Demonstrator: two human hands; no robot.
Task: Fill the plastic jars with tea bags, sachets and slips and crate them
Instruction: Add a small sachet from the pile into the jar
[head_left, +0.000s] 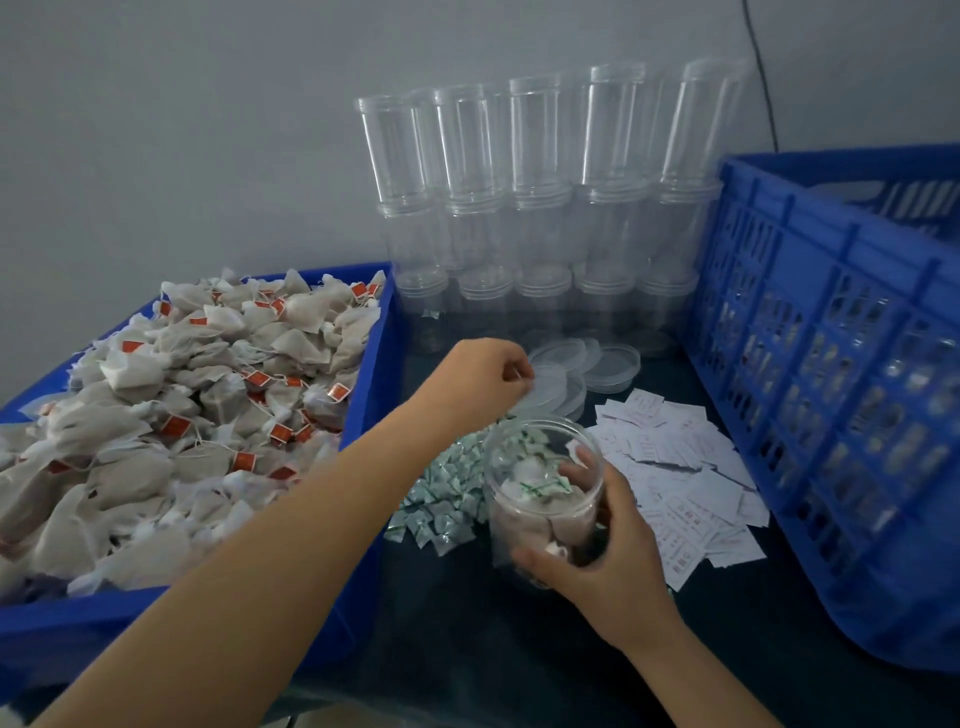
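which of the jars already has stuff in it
The jar gripped by the right hand: it holds tea bags and a sachet. The stacked jars at the wall are empty.

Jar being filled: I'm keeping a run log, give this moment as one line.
right hand holds jar | left hand pinches lid | jar uncapped

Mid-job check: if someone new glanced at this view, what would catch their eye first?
Probably the blue tray at left, heaped with tea bags, and the stacked empty jars against the back wall. In front, the right hand grips a filled jar while the left hand pinches a clear lid.
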